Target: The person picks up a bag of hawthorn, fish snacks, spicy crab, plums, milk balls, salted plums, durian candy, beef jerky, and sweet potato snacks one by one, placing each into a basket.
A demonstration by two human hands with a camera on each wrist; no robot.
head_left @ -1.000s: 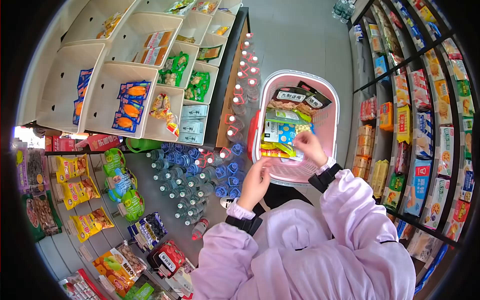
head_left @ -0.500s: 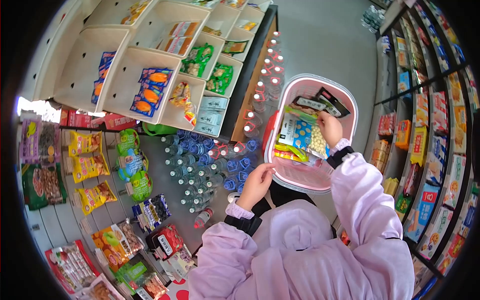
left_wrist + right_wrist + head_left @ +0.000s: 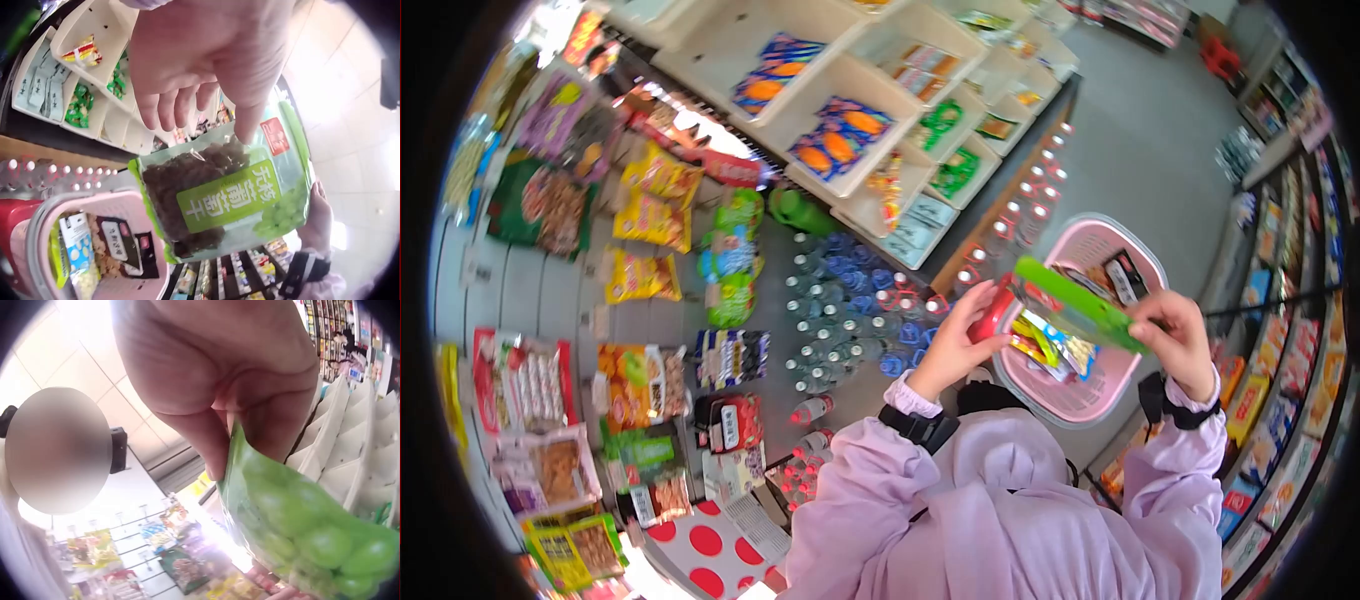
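My right hand (image 3: 1180,340) pinches a clear bag of raisins (image 3: 212,194) by its green end, holding it up over the near side of the pink basket (image 3: 1055,395). The bag's window shows dark raisins, and green grapes (image 3: 312,531) are printed on it. At the other side of the bag is my left hand (image 3: 960,335), fingers loosely bent and apart. In the left wrist view its thumb (image 3: 247,128) overlaps the bag's edge. Inside the basket lie a blue-dotted packet (image 3: 78,247), a yellow-green packet (image 3: 1040,335) and dark snack bags (image 3: 125,247).
Water bottles (image 3: 830,310) stand on the floor left of the basket, with more along the wooden base. White bins (image 3: 830,130) of snacks rise beyond them. Snack bags (image 3: 645,275) hang on the left wall. Packed shelves (image 3: 1280,380) line the right side.
My right hand took hold of the raisin bag in the basket and lifted it out. My left hand rose from near the basket's rim to the bag. The head view has turned left.
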